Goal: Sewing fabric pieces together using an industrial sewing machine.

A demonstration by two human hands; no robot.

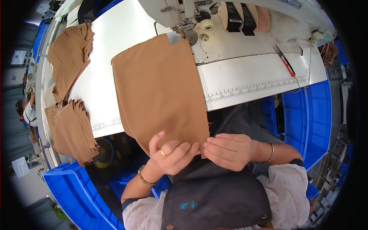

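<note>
A brown fabric panel [157,84] lies on the white sewing table and hangs over its front edge toward me. Its far right corner sits at the needle area of the sewing machine [186,27]. My left hand [170,153], with a ring and a beaded bracelet, pinches the panel's near edge close to the corner. Right beside it, my right hand [228,150] has its fingers pressed together on the same corner, at the right edge. A few loose threads stick out from that edge just above my fingers.
Stacks of brown fabric pieces [71,130] drape over the table's left side. Red-handled thread snips [285,63] lie on the right, past a printed ruler strip [245,90]. Blue bins [306,119] flank me, with another blue bin [78,191] at lower left. Another person [30,111] is far left.
</note>
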